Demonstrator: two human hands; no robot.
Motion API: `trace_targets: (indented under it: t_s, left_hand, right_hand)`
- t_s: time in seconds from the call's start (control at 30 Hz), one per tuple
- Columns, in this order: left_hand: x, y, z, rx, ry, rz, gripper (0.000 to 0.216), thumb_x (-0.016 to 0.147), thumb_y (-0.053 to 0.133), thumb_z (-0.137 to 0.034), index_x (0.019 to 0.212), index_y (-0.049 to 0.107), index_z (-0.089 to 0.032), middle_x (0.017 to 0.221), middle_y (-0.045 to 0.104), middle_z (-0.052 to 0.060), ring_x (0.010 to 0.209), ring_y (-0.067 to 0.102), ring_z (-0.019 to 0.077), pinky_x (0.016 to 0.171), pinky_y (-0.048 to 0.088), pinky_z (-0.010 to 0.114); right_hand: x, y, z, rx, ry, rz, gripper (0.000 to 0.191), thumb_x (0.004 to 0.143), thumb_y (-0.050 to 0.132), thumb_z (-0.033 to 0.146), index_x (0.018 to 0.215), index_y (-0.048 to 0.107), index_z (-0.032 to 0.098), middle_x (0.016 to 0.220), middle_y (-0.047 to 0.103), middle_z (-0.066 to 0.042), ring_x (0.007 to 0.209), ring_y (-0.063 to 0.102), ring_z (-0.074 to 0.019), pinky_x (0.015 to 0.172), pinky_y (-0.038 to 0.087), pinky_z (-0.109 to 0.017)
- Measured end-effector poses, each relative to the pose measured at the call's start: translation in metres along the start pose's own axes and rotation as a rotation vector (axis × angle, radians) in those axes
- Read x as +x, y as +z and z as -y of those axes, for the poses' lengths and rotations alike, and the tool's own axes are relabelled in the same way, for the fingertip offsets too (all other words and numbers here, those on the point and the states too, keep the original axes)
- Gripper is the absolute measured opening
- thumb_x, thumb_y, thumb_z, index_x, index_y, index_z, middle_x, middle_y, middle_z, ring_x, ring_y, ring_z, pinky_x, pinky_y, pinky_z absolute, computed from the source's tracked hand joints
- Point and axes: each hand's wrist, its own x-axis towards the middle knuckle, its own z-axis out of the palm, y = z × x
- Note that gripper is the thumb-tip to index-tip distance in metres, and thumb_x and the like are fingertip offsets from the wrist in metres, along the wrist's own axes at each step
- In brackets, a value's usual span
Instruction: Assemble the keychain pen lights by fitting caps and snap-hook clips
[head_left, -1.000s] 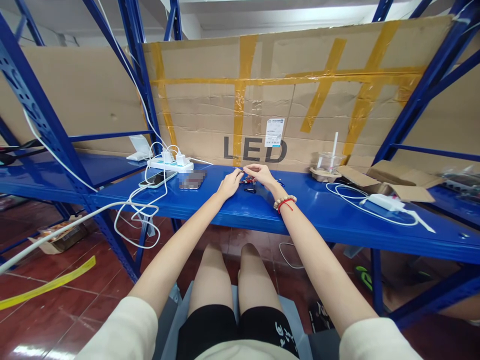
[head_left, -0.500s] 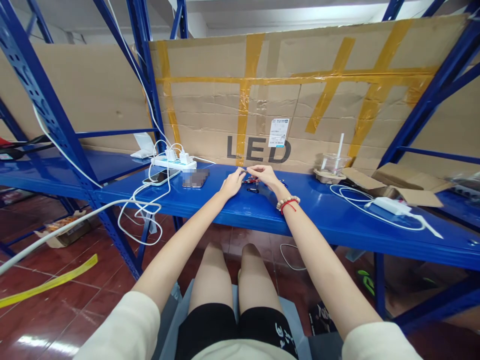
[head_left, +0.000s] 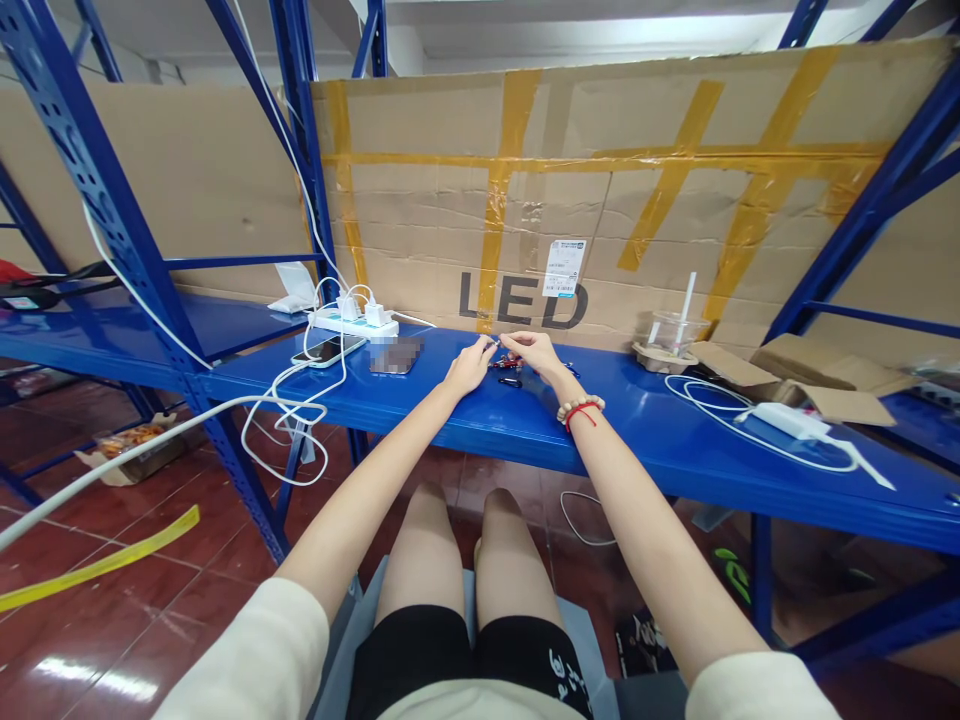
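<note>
Because the work at the fingertips is so small, both hands seem to be brought close together for fine control. The left hand (head_left: pixel 469 369) has its fingers drawn narrow, seemingly around a tiny piece (head_left: pixel 495 344), too small to identify. The right hand (head_left: pixel 531 349) reaches in just beside it, thumb and fingers close together; whether it holds anything, I cannot tell. Small red parts (head_left: pixel 505 364) and a dark part (head_left: pixel 511 382) lie on the desk (head_left: pixel 622 410) below and between the hands, probably kept there for easy reach. The phone (head_left: pixel 330 350), beyond the left hand to its left, and the cup (head_left: pixel 670 338), well to the right of the right hand, leave elbow room, I judge.

Compared with a second ago, the view has swung slightly left; the hands keep nearly the same pose over the parts.
</note>
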Motion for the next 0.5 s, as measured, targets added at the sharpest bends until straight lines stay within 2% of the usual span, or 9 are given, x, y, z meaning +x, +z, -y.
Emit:
trace_targets:
  t_s: [0.2,0.4,0.5]
  left_hand:
    - [-0.0004,-0.0011,-0.0005,0.015,-0.011,0.005,0.032,0.092,0.030,-0.040,0.109,0.052,-0.025,0.090,0.066,0.004,0.091,0.061,0.0210,0.081,0.044,0.032]
    - [-0.0013,-0.0028,-0.0014,0.036,0.004,-0.016,0.031,0.092,0.031,-0.038,0.110,0.053,-0.024,0.106,0.065,0.006,0.100,0.059,0.0233,0.084,0.044,0.034]
    - [-0.0012,-0.0031,-0.0014,0.043,0.008,-0.016,0.030,0.092,0.031,-0.037,0.109,0.053,-0.024,0.107,0.065,0.006,0.101,0.059,0.0231,0.084,0.044,0.033]
  right_hand:
    - [-0.0005,-0.0004,-0.0007,-0.015,-0.010,0.018,0.045,0.058,0.073,0.049,0.085,0.072,0.013,0.082,0.071,-0.008,0.057,0.055,-0.0105,0.043,0.039,-0.020]
    - [-0.0002,-0.0006,-0.0005,-0.008,-0.010,0.021,0.043,0.058,0.074,0.045,0.086,0.072,0.013,0.086,0.071,-0.009,0.060,0.058,-0.0117,0.045,0.041,-0.020]
    - [-0.0002,-0.0011,-0.0004,-0.016,-0.024,0.027,0.042,0.058,0.074,0.044,0.087,0.073,0.013,0.087,0.071,-0.010,0.063,0.059,-0.0127,0.045,0.041,-0.020]
